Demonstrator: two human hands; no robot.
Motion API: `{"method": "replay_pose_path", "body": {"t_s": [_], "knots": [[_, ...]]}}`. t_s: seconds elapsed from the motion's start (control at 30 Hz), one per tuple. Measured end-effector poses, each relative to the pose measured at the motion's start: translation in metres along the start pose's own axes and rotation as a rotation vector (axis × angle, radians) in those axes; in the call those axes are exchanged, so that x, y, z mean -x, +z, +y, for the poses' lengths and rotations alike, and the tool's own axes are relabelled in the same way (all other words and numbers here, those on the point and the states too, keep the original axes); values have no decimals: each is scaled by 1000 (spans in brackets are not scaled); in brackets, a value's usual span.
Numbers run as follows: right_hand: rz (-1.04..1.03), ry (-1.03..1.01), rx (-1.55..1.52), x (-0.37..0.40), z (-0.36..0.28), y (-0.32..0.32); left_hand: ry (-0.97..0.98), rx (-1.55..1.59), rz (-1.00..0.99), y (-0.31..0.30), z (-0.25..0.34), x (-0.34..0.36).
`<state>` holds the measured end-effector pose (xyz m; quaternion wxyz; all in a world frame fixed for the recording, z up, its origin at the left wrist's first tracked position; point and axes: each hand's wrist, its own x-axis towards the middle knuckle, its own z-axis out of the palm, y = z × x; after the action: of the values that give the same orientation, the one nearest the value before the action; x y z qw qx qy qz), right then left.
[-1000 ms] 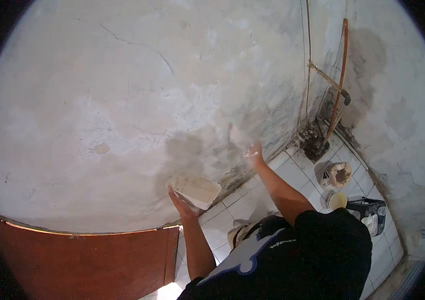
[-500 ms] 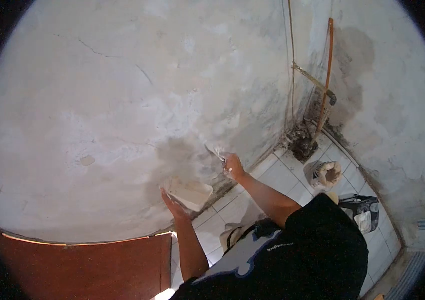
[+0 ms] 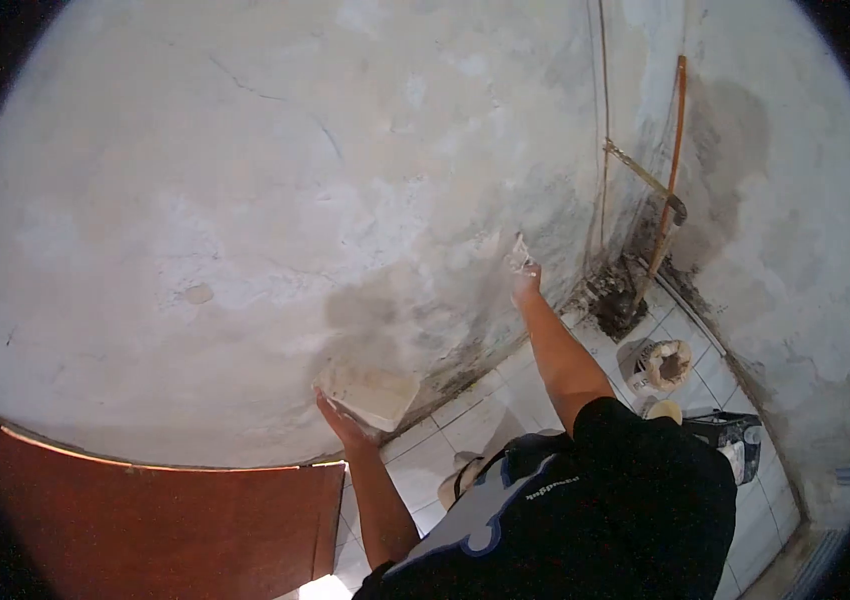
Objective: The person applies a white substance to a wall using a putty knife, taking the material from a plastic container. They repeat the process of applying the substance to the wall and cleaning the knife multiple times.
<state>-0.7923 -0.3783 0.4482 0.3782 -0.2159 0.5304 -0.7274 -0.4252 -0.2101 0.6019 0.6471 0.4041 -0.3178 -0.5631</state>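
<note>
Pale tray [image 3: 373, 393]: lower centre, was grasped by the left hand [image 3: 347, 424] | white-smeared tool [image 3: 520, 252]: right of centre, was clenched in the right hand [image 3: 527, 284], near the wall [image 3: 245, 190] | bucket [image 3: 664, 366]: right side, stood on floor tiles [image 3: 473, 424].

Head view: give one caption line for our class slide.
Left hand holding a pale tub, right hand holding a white-smeared tool at a patchy wall.

There is room to pass over the floor [image 3: 597, 345] between wall [image 3: 245, 200] and bucket [image 3: 651, 366]. The orange pipe [image 3: 680, 115] and elbowed pipe [image 3: 643, 173] obstruct the floor's far corner; a black crate [image 3: 727, 428] crowds its right edge.
</note>
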Motion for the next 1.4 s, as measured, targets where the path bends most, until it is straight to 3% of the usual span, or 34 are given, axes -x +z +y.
{"method": "replay_pose_path", "body": {"t_s": [0.03, 0.1, 0.13, 0.2, 0.23, 0.27, 0.33, 0.4, 0.43, 0.47, 0.5, 0.57, 0.67, 0.7, 0.73, 0.8, 0.87, 0.93, 1.0, 1.07, 1.13, 1.2, 1.3, 1.37, 1.4], "knots": [[-14, 4, -9, 3, -6, 10, 95, -44, 18, -2, 7, 11], [242, -129, 434, 11, -16, 29, 201, -98, 44, -3, 20, 31], [231, -124, 427, 22, -24, 37, 223, -98, 84, -1, 26, 40], [248, -348, 476, 49, -35, 57, 251, -100, 134, -12, 30, 45], [236, -339, 479, 53, -16, 68, 159, 30, 170, -26, 30, 46], [159, -392, 479, 55, 24, 77, 62, 158, 209, -38, 30, 48], [9, -407, 300, 81, 44, 91, 49, 131, 213, -52, 24, 47], [-54, -371, 129, 112, -3, 91, 35, 119, 196, -32, 20, 45], [-316, -363, 170, 126, -33, 82, -31, 134, 158, -11, 23, 44], [-444, -360, 188, 134, -53, 78, -92, 148, 117, 2, 26, 44], [-572, -354, 205, 143, -73, 74, 10, 55, 21, -17, 10, 29], [-635, -596, 331, 146, -88, 71, -29, 84, 17, 4, 9, 21], [-435, -530, 405, 129, -90, 44, -67, 87, 8, 33, 13, 22], [-285, -196, 119, 105, -44, 42, -65, 61, 12, 39, 14, 24], [-193, -12, -159, 77, -9, 28, -68, 65, 4, 41, 13, 24], [21, 37, -385, 19, 48, 1, -67, 79, 9, 39, 13, 27], [139, -89, -335, -1, 43, 3, -52, 54, 33, 29, 10, 25], [154, -23, 369, 18, -34, 8, -40, 21, 68, 17, 12, 31], [115, 7, 443, 34, -72, 26, -49, 63, 93, 13, 19, 43], [82, 37, 510, 41, -64, 45, -42, 45, 114, 22, 31, 57], [46, -355, 287, 51, -19, 62, -33, 33, 130, 16, 35, 55], [-77, -89, 283, 83, -15, 71, -50, 101, 174, -6, 26, 50], [-120, -111, 87, 115, 4, 69, -44, 30, 152, -4, 19, 46], [-362, -674, 568, 126, -29, 52, -80, 26, 168, 13, 14, 37], [-349, -659, 569, 128, -25, 46, -106, 25, 181, 19, 14, 36]]}}
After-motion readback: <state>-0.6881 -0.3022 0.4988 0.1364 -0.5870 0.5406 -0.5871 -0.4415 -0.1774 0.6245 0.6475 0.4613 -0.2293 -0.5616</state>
